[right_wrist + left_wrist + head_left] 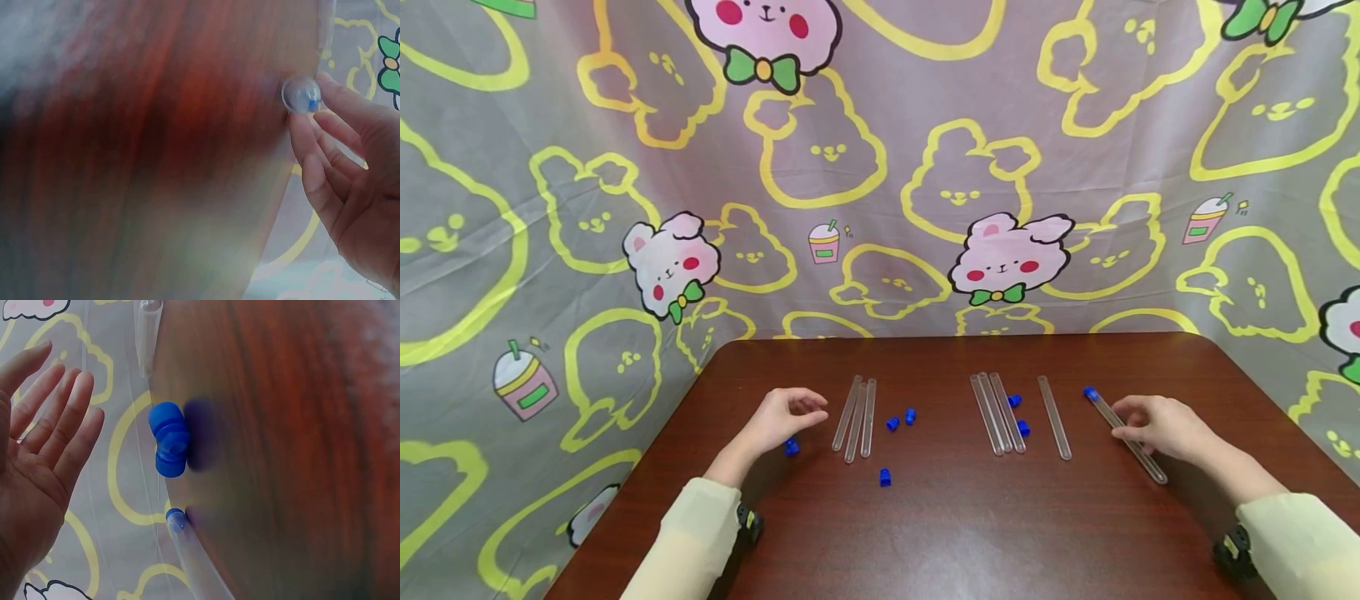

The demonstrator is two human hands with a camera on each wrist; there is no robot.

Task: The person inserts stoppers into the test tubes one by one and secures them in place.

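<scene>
My right hand (1167, 427) pinches a clear test tube (1147, 463) with a blue cap (1091, 393) on its far end. In the right wrist view the tube's rounded end (301, 95) lies between thumb and fingers. Over the left of the table my left hand (784, 419) holds nothing, its fingers loosely bent. Close under it lie blue caps (169, 439). Beyond them, the left wrist view shows a tube (199, 569) with a blue cap (176, 517) at its end, hidden in the head view. Three uncapped tubes (853, 422) lie right of the left hand.
Several bare tubes (994, 417) lie at centre right, with blue caps (1023, 427) beside them. One tube (1055, 419) lies alone nearer the right hand. Loose blue caps (892, 423) are at the middle, another cap (885, 477) closer in. A patterned cloth (880, 275) hangs behind the table.
</scene>
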